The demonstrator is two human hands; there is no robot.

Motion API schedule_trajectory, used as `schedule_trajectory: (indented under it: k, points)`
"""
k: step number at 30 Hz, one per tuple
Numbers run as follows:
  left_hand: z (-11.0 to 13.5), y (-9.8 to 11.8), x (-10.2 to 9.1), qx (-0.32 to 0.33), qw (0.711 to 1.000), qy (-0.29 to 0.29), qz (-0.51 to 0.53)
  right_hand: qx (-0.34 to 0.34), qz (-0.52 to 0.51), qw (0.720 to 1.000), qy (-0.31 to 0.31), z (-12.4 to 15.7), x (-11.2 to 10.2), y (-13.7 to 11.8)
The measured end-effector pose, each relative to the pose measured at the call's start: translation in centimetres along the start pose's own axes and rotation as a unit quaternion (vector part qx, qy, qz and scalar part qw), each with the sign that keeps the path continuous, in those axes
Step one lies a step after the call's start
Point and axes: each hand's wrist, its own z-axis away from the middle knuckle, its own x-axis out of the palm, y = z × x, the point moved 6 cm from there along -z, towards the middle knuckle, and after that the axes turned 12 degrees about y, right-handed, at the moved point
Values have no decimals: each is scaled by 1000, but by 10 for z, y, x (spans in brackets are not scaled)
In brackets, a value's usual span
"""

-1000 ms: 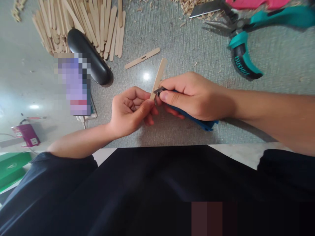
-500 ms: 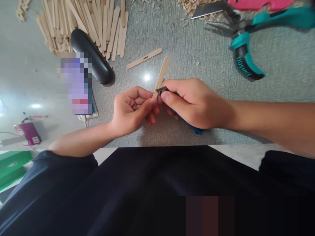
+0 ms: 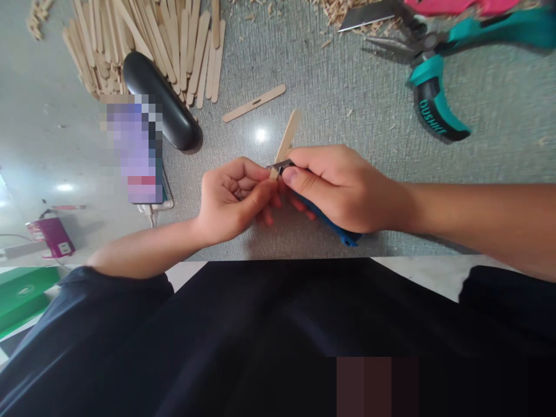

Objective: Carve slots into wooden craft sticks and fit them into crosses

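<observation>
My left hand (image 3: 238, 200) pinches the lower end of a flat wooden craft stick (image 3: 287, 134), which slants up and to the right. My right hand (image 3: 343, 188) is wrapped round a utility knife with a blue handle (image 3: 343, 233). Its short metal blade (image 3: 284, 164) lies across the stick, just above my left fingertips. The fingers of both hands nearly meet there. Most of the knife handle is hidden by my right hand. Beyond the hands lies another craft stick (image 3: 254, 103) with a small slot in its middle.
A heap of craft sticks (image 3: 174, 40) lies at the upper left, beside a black oblong case (image 3: 161, 101) and a phone (image 3: 136, 150) with a cable. Teal-handled pliers (image 3: 434, 87), a pink-handled knife (image 3: 464, 6) and wood shavings (image 3: 343, 14) are at the upper right.
The stick has shifted slightly down toward me. The blade in my right hand has moved a little down and left along it, nearer my left fingertips.
</observation>
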Motion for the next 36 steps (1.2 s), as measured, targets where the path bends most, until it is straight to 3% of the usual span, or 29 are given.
schedule_trajectory:
  k: [6,13,22,30,36]
  points:
    - [-4,-2,-1,-18,1000,15,10,27,-70,997,10,-1,0,5]
    - [-4,-2,-1,-16,1000,15,10,-15,32,999,39,0,-3,-2]
    - [-3,2,0,-26,1000,-4,1,-39,65,997,18,-2,-3,-3]
    - [-5,1,1,-27,999,4,33,-55,52,997,-18,-2,0,-6]
    - [-5,-2,-3,-16,999,26,10,-30,-17,999,21,0,-1,3]
